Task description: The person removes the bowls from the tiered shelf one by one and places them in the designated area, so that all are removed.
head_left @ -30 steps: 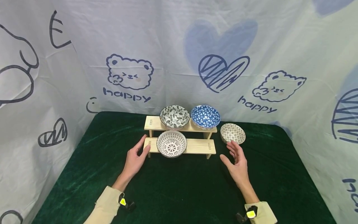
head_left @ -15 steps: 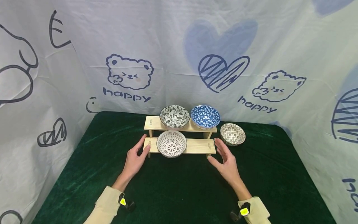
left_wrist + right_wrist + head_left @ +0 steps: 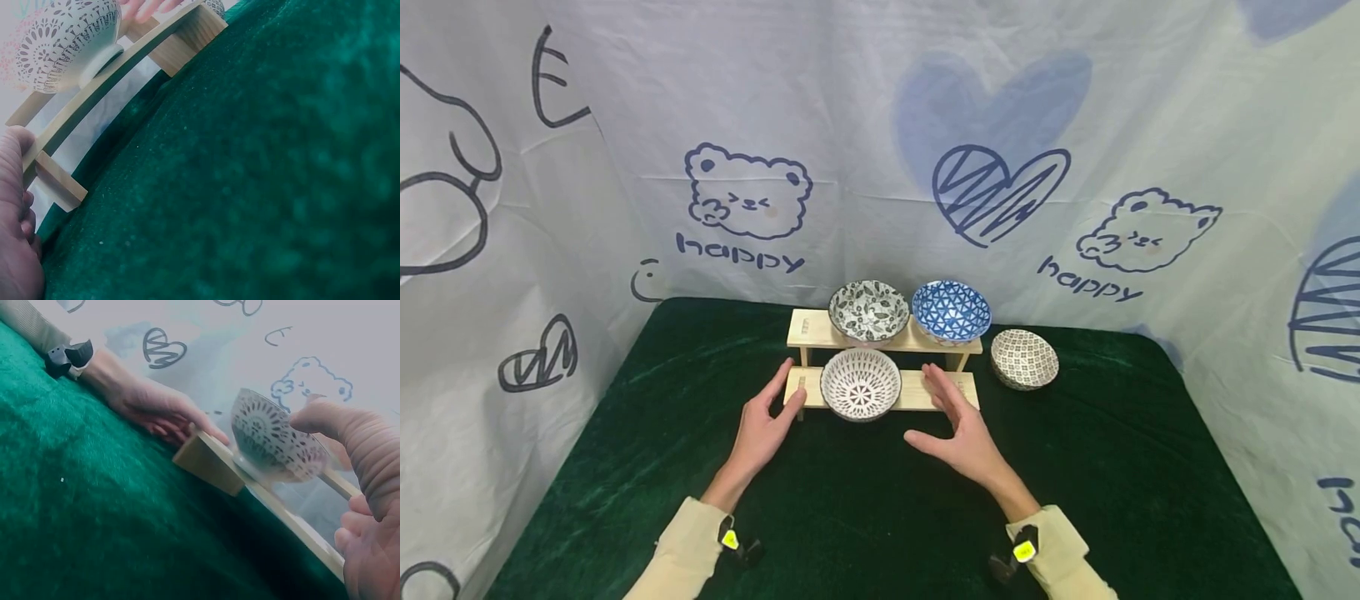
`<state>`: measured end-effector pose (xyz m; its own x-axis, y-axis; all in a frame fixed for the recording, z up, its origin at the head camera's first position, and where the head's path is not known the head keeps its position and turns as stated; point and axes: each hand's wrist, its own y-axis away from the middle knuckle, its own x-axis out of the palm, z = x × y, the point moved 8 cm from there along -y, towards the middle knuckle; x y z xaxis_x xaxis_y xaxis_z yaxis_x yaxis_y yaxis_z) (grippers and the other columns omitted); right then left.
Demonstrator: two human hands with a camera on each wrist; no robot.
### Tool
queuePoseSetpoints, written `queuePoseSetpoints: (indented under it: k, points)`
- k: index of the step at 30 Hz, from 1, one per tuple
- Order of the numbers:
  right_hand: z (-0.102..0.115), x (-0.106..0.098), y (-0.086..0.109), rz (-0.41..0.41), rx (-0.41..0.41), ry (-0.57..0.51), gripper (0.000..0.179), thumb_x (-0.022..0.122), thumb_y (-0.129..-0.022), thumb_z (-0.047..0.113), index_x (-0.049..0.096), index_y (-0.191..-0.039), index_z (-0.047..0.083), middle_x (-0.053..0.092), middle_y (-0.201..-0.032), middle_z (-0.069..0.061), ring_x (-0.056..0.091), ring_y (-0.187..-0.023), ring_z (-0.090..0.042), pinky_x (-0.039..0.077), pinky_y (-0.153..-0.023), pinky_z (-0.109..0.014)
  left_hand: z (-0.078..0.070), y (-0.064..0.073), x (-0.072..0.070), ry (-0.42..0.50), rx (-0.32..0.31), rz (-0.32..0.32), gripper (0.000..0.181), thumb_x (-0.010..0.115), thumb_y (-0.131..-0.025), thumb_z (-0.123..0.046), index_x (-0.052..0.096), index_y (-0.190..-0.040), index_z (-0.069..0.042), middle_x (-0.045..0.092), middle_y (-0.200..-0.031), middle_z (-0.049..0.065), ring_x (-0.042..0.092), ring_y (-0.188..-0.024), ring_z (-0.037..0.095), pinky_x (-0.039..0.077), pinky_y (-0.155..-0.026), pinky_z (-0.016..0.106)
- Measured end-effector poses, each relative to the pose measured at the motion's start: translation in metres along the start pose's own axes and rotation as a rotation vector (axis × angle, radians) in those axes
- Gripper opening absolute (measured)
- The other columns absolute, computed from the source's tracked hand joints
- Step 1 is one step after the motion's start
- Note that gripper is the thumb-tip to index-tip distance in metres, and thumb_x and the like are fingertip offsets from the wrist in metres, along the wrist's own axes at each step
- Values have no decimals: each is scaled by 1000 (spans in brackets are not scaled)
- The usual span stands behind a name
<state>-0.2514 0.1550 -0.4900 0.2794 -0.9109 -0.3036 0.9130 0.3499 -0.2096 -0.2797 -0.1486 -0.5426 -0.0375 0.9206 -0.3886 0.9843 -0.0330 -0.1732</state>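
My left hand (image 3: 760, 429) grips the left end of the lower wooden shelf (image 3: 913, 393). Its thumb lies on top, as the right wrist view shows, with the fingers curled at the side. On this shelf, left of centre, stands a white bowl (image 3: 861, 385) with dark petal-like marks. My right hand (image 3: 966, 437) is over the right part of the shelf, thumb spread from the fingers, just right of the bowl. It holds nothing. In the right wrist view, the right thumb (image 3: 319, 419) overlaps the bowl's rim; whether they touch, I cannot tell.
Behind, on the higher wooden shelf (image 3: 811, 330), a leaf-patterned bowl (image 3: 868, 312) and a blue bowl (image 3: 951, 312) sit side by side. A brown-patterned bowl (image 3: 1024, 359) rests, tilted, on the green cloth (image 3: 880, 508) to the right. A printed curtain (image 3: 865, 125) closes off the back.
From beside the brown-patterned bowl, my right hand has moved left, past the shelf's right end, to the white bowl. My left hand has kept its grip on the shelf.
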Motion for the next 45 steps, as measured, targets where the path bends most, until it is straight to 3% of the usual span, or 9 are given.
queuePoseSetpoints:
  k: [5,12,18,27,37,45]
  points:
    - [3,14,-11,35,-3,-14,98,84,-91,22,22,-167,21,27,-172,-4,29,-157,-28,27,-125,-55,-1,0,0,4,-2,1,68,62,-106,-41,37,-163,-13,36,-168,3,32,-155,29,24,-126,57]
    - [3,29,-25,52,10,-18,104,86,-87,13,19,-166,5,25,-172,-14,29,-157,-26,28,-125,-51,1,0,-1,8,1,-11,66,61,-107,-39,39,-162,-13,38,-166,2,34,-155,28,26,-125,57]
    - [2,41,-33,58,62,-37,108,86,-85,8,17,-167,10,23,-173,-8,27,-158,-25,26,-127,-47,1,-2,-2,-8,12,-1,66,62,-106,-39,41,-161,-9,42,-164,5,38,-153,29,30,-123,57]
    - [3,52,-41,27,63,-76,120,93,-80,28,13,-168,13,23,-171,-10,29,-156,-28,24,-127,-50,-1,-3,-7,-51,18,12,73,68,-102,-42,40,-162,-12,41,-165,3,37,-153,29,30,-123,58]
    - [0,56,-46,-6,55,-120,117,94,-78,22,18,-166,19,33,-164,-5,39,-149,-26,32,-124,-48,4,-3,-6,-42,17,10,71,70,-101,-44,43,-161,-16,43,-164,2,40,-152,30,31,-122,60]
    - [2,59,-47,-21,32,-178,118,95,-77,21,18,-165,19,34,-164,-6,37,-151,-28,27,-126,-50,5,-1,-7,-40,21,9,72,69,-100,-45,44,-160,-16,43,-164,1,40,-152,29,31,-122,59]
